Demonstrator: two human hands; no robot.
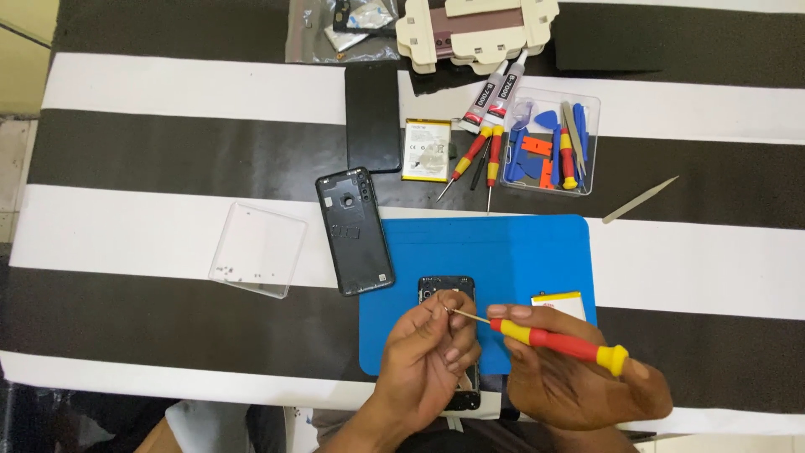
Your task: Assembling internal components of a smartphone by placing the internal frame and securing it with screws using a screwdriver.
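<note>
My right hand (579, 382) grips a red and yellow screwdriver (558, 341), its thin tip pointing left toward my left fingertips. My left hand (429, 361) pinches something tiny at the tip, too small to identify, and covers much of an opened phone body (446, 289) lying on the blue mat (503, 247). A phone battery (560, 303) lies on the mat just beyond my right hand.
A black phone back cover (354, 231) lies left of the mat, with a clear plastic lid (258, 249) holding small screws further left. Behind lie a black panel (373, 117), another battery (427, 150), two screwdrivers (482, 159), glue tubes (495, 94), a clear tool tray (549, 143) and a metal spudger (640, 200).
</note>
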